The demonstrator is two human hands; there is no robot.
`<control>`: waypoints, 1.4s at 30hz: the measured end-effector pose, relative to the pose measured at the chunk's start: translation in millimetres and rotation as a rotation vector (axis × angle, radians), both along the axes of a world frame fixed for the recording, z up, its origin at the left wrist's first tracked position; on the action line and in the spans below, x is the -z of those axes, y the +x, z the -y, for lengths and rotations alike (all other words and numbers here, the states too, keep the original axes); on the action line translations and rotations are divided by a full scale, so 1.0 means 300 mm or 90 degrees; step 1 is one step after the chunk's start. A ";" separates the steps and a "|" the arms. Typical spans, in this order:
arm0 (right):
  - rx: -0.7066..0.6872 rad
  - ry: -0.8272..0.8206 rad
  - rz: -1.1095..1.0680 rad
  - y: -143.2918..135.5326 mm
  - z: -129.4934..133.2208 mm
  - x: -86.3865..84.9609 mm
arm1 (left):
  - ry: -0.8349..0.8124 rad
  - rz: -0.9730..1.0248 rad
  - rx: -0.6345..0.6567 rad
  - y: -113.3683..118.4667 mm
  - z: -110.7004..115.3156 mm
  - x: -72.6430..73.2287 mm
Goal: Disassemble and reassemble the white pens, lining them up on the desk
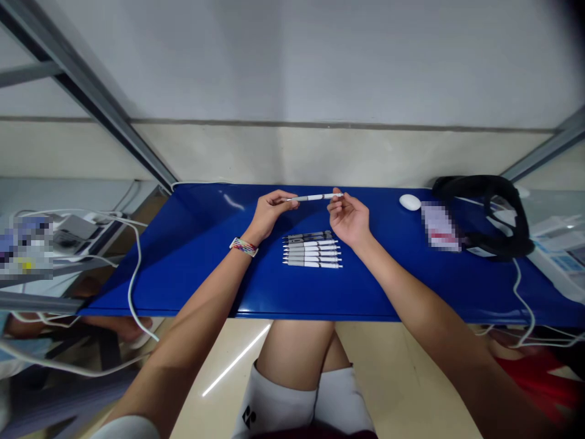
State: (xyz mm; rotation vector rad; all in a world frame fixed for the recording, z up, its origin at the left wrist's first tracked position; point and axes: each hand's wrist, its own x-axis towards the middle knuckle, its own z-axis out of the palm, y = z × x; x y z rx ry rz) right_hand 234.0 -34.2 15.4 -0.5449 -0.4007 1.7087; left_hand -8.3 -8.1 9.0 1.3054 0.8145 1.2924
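A white and grey pen (315, 197) is held level above the blue table (192, 256), stretched between my two hands. The fingers of my left hand (270, 213) pinch its grey tip end. At the other end, the thumb and fingertips of my right hand (350, 216) close on the pen's white push-button end, palm turned up. Below the hands, several white and grey pens (313, 255) lie side by side in a row. Darker pens (306, 236) lie at the far edge of that row, nearest my hands.
To the right lie a white mouse-shaped object (410, 202), a blurred-out card or phone (439, 227) and a black headband-like strap (521, 213). White cables (132, 286) hang over the left edge. A wall (320, 155) stands behind; metal posts (105, 103) flank the table.
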 end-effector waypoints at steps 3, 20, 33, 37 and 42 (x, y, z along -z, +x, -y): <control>-0.010 -0.003 0.007 0.003 0.001 -0.001 | 0.001 0.005 0.004 -0.001 0.000 -0.001; -0.024 0.049 0.053 0.006 0.004 -0.004 | 0.021 -0.008 -0.005 -0.008 -0.004 0.001; -0.002 0.017 0.054 0.004 0.000 -0.003 | 0.022 -0.003 0.002 -0.008 -0.006 0.006; 0.006 0.045 0.133 0.007 0.004 -0.009 | 0.021 -0.002 0.006 -0.009 -0.009 0.006; 0.049 0.168 0.373 0.003 0.010 -0.007 | 0.049 -0.034 0.004 -0.029 -0.003 -0.018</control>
